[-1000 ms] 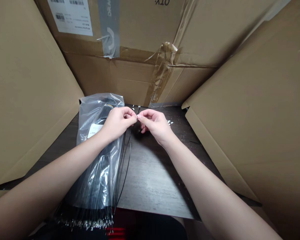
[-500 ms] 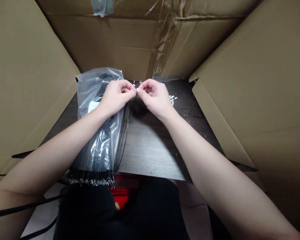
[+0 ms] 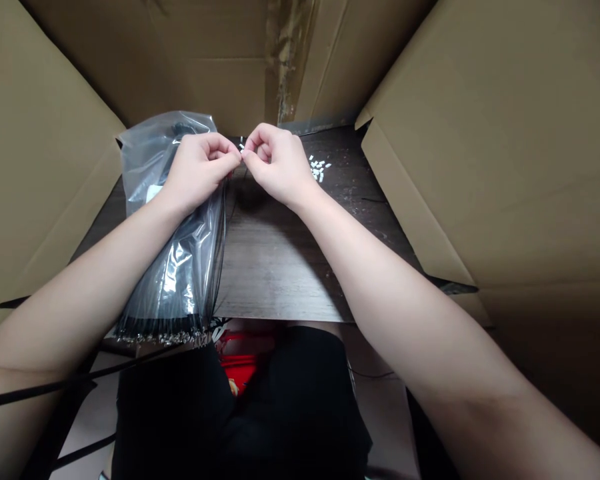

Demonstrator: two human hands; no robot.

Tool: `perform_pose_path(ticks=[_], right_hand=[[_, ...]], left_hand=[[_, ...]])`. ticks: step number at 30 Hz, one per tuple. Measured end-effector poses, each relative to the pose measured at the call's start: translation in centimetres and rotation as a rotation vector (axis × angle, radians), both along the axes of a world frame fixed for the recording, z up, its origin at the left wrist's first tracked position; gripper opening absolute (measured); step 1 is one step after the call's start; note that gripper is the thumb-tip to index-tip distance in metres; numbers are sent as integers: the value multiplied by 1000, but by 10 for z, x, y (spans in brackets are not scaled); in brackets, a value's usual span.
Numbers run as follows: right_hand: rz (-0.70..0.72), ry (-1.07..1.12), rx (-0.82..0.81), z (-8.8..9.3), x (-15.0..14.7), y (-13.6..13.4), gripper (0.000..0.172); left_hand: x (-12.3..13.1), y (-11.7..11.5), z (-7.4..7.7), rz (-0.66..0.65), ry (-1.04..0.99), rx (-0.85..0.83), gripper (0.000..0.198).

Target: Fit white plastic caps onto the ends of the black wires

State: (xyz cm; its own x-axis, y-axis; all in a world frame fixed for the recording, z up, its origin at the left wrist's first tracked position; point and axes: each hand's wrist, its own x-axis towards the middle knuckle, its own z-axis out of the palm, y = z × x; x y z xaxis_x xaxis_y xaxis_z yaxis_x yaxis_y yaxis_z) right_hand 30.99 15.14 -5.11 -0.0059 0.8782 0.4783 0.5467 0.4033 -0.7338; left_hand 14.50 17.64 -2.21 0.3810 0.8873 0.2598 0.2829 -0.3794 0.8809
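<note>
My left hand (image 3: 197, 175) and my right hand (image 3: 275, 165) meet at the fingertips above the dark wooden table (image 3: 280, 267). Between them they pinch a tiny white connector piece (image 3: 241, 151), which is partly hidden by my fingers. Thin black wires (image 3: 223, 253) run down from my left hand beside a clear plastic bag (image 3: 144, 157). That bag lies under my left wrist and holds a bundle of black wires. Their metal-tipped ends (image 3: 160, 338) stick out at the table's near edge. Several small white connector pieces (image 3: 319, 169) lie to the right of my right hand.
Tall cardboard panels (image 3: 480, 147) stand along the table's right side, with others at the left and back. My dark-clothed lap (image 3: 290, 400) with a red item (image 3: 237, 369) lies below the near edge. A black cable (image 3: 55, 385) crosses the lower left.
My view has tilted lower, so the table, bag and boxes sit higher in the picture. My hands remain pinched together at the same spot above the table.
</note>
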Motion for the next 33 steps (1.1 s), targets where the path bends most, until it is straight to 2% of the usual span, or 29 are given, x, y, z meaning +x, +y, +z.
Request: perform_pose_path(ticks=[6, 15, 33], right_hand=[[-9, -37, 32, 0, 0, 1, 19], [-3, -40, 23, 0, 0, 0, 22], [-15, -103, 5, 0, 0, -2, 13]], left_hand=[[-2, 9, -7, -31, 24, 80, 11], [1, 6, -4, -17, 50, 62, 13], [0, 5, -3, -28, 50, 55, 9]])
